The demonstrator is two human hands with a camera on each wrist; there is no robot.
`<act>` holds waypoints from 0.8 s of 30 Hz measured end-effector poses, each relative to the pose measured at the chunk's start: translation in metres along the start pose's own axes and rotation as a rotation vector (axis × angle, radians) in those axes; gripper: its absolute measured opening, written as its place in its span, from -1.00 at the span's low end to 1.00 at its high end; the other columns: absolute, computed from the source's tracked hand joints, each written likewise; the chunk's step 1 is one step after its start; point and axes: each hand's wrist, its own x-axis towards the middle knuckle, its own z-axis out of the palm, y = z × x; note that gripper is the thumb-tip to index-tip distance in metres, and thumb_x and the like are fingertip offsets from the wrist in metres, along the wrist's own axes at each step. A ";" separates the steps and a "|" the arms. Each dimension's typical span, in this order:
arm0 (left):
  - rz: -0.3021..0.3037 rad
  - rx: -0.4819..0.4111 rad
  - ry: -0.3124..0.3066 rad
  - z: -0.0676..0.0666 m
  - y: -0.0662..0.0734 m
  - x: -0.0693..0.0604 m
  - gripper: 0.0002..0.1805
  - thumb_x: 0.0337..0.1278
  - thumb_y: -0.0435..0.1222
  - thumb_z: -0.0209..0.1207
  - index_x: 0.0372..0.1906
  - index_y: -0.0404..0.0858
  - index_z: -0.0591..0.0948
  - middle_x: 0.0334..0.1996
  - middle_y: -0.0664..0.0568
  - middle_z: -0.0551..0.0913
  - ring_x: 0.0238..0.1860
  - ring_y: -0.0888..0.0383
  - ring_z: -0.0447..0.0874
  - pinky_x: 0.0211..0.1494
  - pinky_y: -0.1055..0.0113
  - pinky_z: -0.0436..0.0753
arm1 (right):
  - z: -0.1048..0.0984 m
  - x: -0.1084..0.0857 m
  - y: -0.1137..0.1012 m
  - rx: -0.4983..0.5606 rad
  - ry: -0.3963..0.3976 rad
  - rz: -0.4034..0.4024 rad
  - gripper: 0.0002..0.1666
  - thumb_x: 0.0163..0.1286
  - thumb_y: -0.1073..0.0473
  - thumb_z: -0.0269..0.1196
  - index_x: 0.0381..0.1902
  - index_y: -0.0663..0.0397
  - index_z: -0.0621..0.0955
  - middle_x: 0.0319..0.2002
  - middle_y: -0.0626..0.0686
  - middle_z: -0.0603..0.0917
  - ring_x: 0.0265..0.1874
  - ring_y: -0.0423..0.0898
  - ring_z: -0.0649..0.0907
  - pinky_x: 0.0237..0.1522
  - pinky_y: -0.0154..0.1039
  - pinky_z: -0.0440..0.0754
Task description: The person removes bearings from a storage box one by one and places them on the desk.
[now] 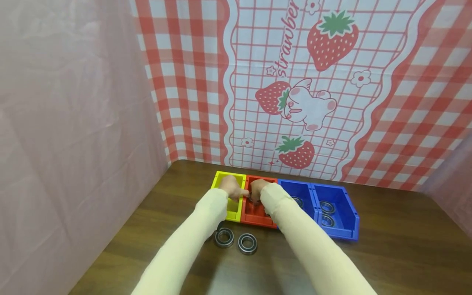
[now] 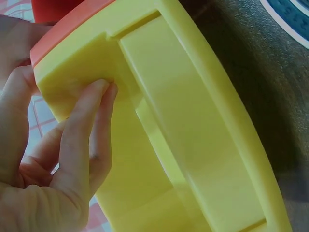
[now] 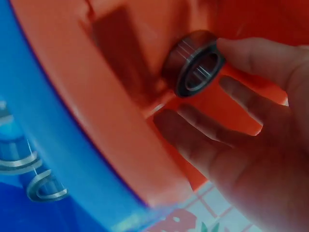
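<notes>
My left hand (image 1: 230,187) is at the wall where the yellow bin (image 1: 233,214) meets the red bin (image 1: 257,220). In the left wrist view its fingers straddle that wall, two fingertips pressing the yellow inner side and another finger by the red rim (image 2: 72,25). My right hand (image 1: 258,189) reaches down into the red bin. There, in the right wrist view, a steel ball bearing (image 3: 179,60) stands tilted on its edge. The right thumb touches its rim while the other fingers are spread below, not wrapped around it.
Two blue bins (image 1: 337,233) adjoin the red one on the right, with bearings (image 1: 327,207) inside. On the brown table (image 1: 398,246) in front lie a bearing (image 1: 240,244) and another bearing (image 1: 216,241), with part of a third beside the left sleeve. A checked strawberry curtain (image 1: 191,82) hangs behind.
</notes>
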 end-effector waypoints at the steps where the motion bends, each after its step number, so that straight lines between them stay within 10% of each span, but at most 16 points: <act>1: -0.006 -0.005 0.000 0.000 0.000 -0.001 -0.61 -0.01 -0.03 0.37 -0.60 -0.28 0.62 -0.61 -0.01 0.72 -0.60 0.20 0.57 -0.50 0.44 0.45 | 0.006 0.006 0.003 -0.023 0.018 -0.012 -0.88 0.13 0.33 0.30 -0.38 0.16 0.55 -0.40 0.06 0.50 -0.41 -0.08 0.41 -0.38 -0.26 0.41; 5: -0.003 -0.012 0.002 -0.001 0.001 -0.004 -0.62 0.00 -0.03 0.37 -0.53 -0.28 0.62 -0.60 -0.01 0.71 -0.56 0.17 0.58 -0.42 0.42 0.51 | 0.037 0.069 0.029 -0.092 0.051 -0.089 -0.87 0.07 0.23 0.27 -0.40 0.13 0.56 -0.42 0.07 0.52 -0.44 -0.05 0.43 -0.40 -0.22 0.45; 8: 0.002 -0.011 0.007 -0.001 0.001 -0.004 -0.62 0.00 -0.03 0.37 -0.51 -0.29 0.61 -0.60 -0.02 0.70 -0.57 0.17 0.60 -0.43 0.41 0.52 | 0.041 0.079 0.033 -0.086 0.055 -0.094 -0.86 0.02 0.22 0.30 -0.42 0.12 0.58 -0.45 0.06 0.53 -0.46 -0.05 0.44 -0.41 -0.22 0.48; 16: 0.006 0.023 0.024 -0.001 0.001 -0.002 -0.59 -0.04 -0.02 0.39 -0.58 -0.30 0.62 -0.64 -0.02 0.70 -0.62 0.19 0.59 -0.49 0.44 0.48 | 0.016 0.006 0.004 0.071 0.105 -0.042 -0.55 -0.04 0.30 0.44 -0.12 0.17 0.59 -0.29 0.07 0.66 -0.36 -0.09 0.50 -0.23 -0.23 0.57; 24: 0.008 0.029 0.022 0.001 0.001 -0.001 -0.59 -0.03 0.00 0.38 -0.57 -0.29 0.62 -0.62 -0.01 0.69 -0.58 0.16 0.58 -0.46 0.41 0.50 | 0.025 -0.004 0.004 0.089 0.198 -0.036 -0.60 0.01 0.23 0.42 -0.15 0.14 0.59 -0.15 0.17 0.67 -0.28 0.06 0.56 -0.05 0.00 0.59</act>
